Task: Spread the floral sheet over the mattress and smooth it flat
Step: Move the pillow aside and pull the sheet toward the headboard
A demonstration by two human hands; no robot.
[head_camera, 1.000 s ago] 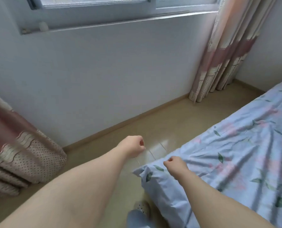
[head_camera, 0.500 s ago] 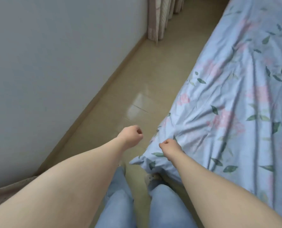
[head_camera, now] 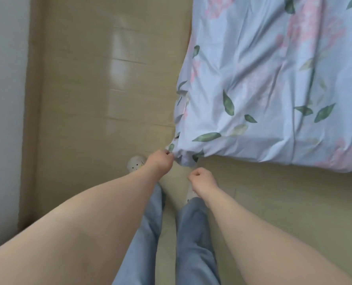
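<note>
Since a second ago the right hand (head_camera: 201,177) is let go of the sheet (head_camera: 263,89); closed and empty, while the left hand (head_camera: 160,161) is pinched on its corner. Light, limp cloth is judged best held at corners.

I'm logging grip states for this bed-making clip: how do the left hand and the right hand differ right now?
The left hand pinches the corner of the floral sheet; the right hand is a fist clear of the cloth, holding nothing visible. The left hand sits farther forward, at the sheet's corner; the right hand sits nearer the body, over the floor. Both are curled closed, with bare forearms.
</note>
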